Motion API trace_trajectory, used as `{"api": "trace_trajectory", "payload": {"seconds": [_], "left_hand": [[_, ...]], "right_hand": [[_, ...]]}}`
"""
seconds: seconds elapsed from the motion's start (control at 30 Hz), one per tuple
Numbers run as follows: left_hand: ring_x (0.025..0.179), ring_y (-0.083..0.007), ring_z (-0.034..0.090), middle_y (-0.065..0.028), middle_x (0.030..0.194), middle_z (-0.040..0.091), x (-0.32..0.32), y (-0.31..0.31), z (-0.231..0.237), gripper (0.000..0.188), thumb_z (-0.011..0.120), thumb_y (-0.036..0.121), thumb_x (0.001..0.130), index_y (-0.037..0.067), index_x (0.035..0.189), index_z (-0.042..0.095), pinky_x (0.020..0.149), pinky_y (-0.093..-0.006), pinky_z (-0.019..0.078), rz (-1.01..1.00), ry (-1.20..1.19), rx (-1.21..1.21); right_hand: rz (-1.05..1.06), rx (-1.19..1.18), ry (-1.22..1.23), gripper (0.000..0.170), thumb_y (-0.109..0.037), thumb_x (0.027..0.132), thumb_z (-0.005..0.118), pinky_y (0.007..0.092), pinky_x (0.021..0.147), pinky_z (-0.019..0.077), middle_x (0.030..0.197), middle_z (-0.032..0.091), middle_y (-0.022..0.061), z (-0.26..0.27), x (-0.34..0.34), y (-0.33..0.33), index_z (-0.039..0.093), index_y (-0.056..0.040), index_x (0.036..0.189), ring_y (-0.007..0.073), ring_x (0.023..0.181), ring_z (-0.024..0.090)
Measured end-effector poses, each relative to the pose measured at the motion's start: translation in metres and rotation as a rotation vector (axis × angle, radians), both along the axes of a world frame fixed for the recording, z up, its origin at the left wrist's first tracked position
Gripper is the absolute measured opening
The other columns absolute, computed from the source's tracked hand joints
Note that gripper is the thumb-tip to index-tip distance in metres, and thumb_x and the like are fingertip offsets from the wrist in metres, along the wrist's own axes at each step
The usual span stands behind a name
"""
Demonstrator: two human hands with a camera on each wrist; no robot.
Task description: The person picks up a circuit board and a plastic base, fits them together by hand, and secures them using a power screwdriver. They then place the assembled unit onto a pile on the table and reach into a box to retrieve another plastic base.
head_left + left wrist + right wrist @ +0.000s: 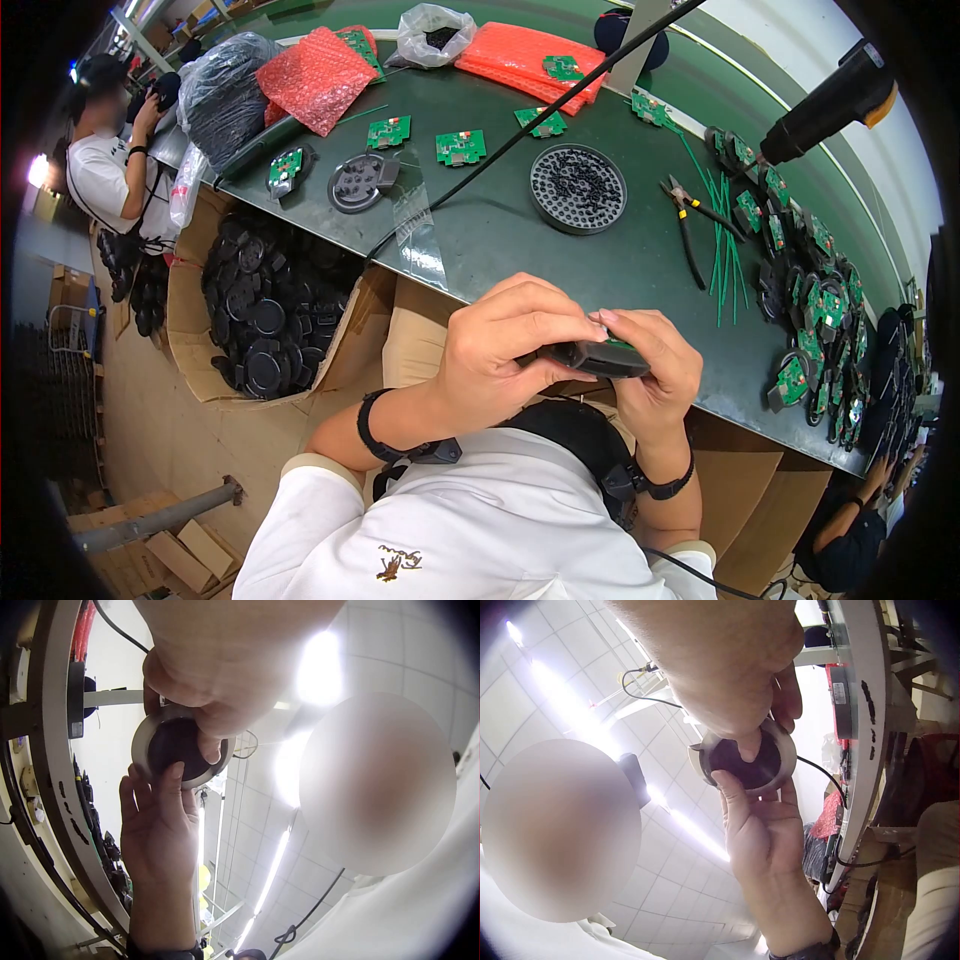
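Note:
In the head view, a round black plastic housing [605, 360] is held close to the chest, above the table's near edge. A strip of green circuit board shows inside it. My left hand [500, 345] grips its left side, thumb below and fingers above. My right hand [658, 372] holds the right side, with fingertips at the top edge near the left fingers. Seen from below in the left wrist view, the housing [169, 750] shows a dark round underside with a paler rim, and both thumbs press against it. The right wrist view shows the same housing [742, 761] between both hands.
On the green table [480, 245] are a round tray of small black parts [578, 190], pliers [690, 225], green sticks [722, 250] and loose circuit boards [460, 148]. A heat gun [830, 105] hangs at right above heaped assemblies [820, 300]. A carton [200, 345] holds black housings. A black cable [500, 155] crosses the view.

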State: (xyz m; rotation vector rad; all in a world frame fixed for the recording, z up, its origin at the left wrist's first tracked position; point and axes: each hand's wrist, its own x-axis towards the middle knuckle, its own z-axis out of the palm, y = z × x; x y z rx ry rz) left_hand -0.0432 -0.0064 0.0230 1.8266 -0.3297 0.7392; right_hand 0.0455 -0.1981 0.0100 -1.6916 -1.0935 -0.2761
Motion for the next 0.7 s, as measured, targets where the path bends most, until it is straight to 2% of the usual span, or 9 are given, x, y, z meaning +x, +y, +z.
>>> {"api": "trace_trajectory", "payload": {"seconds": [0.07,0.17,0.23,0.27,0.33,0.43,0.53,0.6,0.7], "left_hand": [[0.098,-0.0266,0.073,-0.0076,0.105,0.077,-0.001,0.000,0.003,0.042,0.092,0.002,0.072,0.005,0.111,0.079,0.084,-0.0354,0.0586,-0.002,0.024,0.009],[0.100,-0.0255,0.073,-0.0106,0.108,0.076,-0.005,-0.001,0.007,0.044,0.090,0.001,0.076,0.004,0.119,0.077,0.085,-0.0353,0.0590,0.008,0.118,-0.021],[0.102,-0.0243,0.073,-0.0125,0.111,0.076,-0.007,-0.002,0.009,0.047,0.089,0.000,0.079,0.003,0.124,0.076,0.086,-0.0353,0.0593,0.019,0.187,-0.061],[0.107,-0.0231,0.072,-0.0139,0.117,0.075,-0.008,-0.003,0.010,0.050,0.086,-0.001,0.083,0.001,0.131,0.072,0.091,-0.0352,0.0590,0.004,0.266,-0.106],[0.111,-0.0219,0.072,-0.0153,0.123,0.073,-0.007,-0.004,0.006,0.054,0.084,-0.002,0.086,0.000,0.138,0.068,0.095,-0.0352,0.0587,-0.012,0.345,-0.152],[0.103,-0.0199,0.073,-0.0144,0.118,0.073,-0.003,-0.009,-0.003,0.051,0.079,0.001,0.092,0.001,0.141,0.065,0.087,-0.0336,0.0608,-0.061,0.263,-0.323],[0.114,-0.0184,0.071,-0.0146,0.128,0.071,-0.003,-0.010,0.000,0.048,0.075,0.001,0.098,-0.003,0.143,0.062,0.094,-0.0329,0.0614,-0.146,0.372,-0.540],[0.126,-0.0209,0.065,-0.0180,0.136,0.068,-0.003,-0.007,0.002,0.049,0.069,-0.004,0.101,-0.008,0.147,0.055,0.109,-0.0361,0.0527,-0.220,0.433,-0.611],[0.126,-0.0209,0.065,-0.0176,0.136,0.068,-0.002,-0.008,0.001,0.049,0.069,-0.004,0.101,-0.008,0.147,0.055,0.111,-0.0364,0.0520,-0.225,0.421,-0.627]], "right_hand": [[0.001,0.000,0.004,0.038,0.007,0.078,0.080,0.0343,0.076,0.0585,0.104,0.079,0.0129,0.001,-0.001,-0.001,0.078,-0.0022,0.115,0.0282,0.086,0.075],[0.037,-0.034,0.215,0.032,0.003,0.083,0.082,0.0327,0.075,0.0581,0.101,0.079,0.0135,-0.002,-0.006,-0.009,0.077,-0.0004,0.115,0.0239,0.084,0.075],[0.089,-0.026,0.514,0.028,0.001,0.089,0.083,0.0298,0.075,0.0575,0.099,0.079,0.0116,-0.011,-0.008,-0.017,0.076,0.0036,0.116,0.0168,0.085,0.074],[0.090,-0.026,0.514,0.028,0.001,0.089,0.083,0.0298,0.075,0.0575,0.099,0.079,0.0116,-0.011,-0.009,-0.016,0.076,0.0036,0.116,0.0168,0.085,0.074],[0.179,0.137,0.758,0.029,0.000,0.092,0.083,0.0278,0.077,0.0580,0.102,0.079,0.0094,-0.008,-0.012,-0.013,0.074,0.0077,0.118,0.0131,0.090,0.073],[0.195,0.203,0.812,0.031,0.000,0.094,0.082,0.0277,0.081,0.0597,0.106,0.078,0.0095,-0.005,-0.013,-0.009,0.072,0.0100,0.122,0.0136,0.094,0.073],[0.204,0.209,0.832,0.034,0.001,0.094,0.082,0.0292,0.084,0.0613,0.109,0.078,0.0113,-0.004,-0.014,-0.009,0.071,0.0104,0.124,0.0151,0.095,0.074],[0.207,0.211,0.841,0.035,0.001,0.093,0.082,0.0297,0.085,0.0618,0.110,0.078,0.0117,-0.003,-0.014,-0.008,0.071,0.0105,0.125,0.0153,0.096,0.074],[0.212,0.213,0.849,0.036,0.002,0.094,0.081,0.0303,0.085,0.0623,0.112,0.078,0.0123,-0.002,-0.014,-0.007,0.070,0.0105,0.126,0.0157,0.097,0.074]]}}
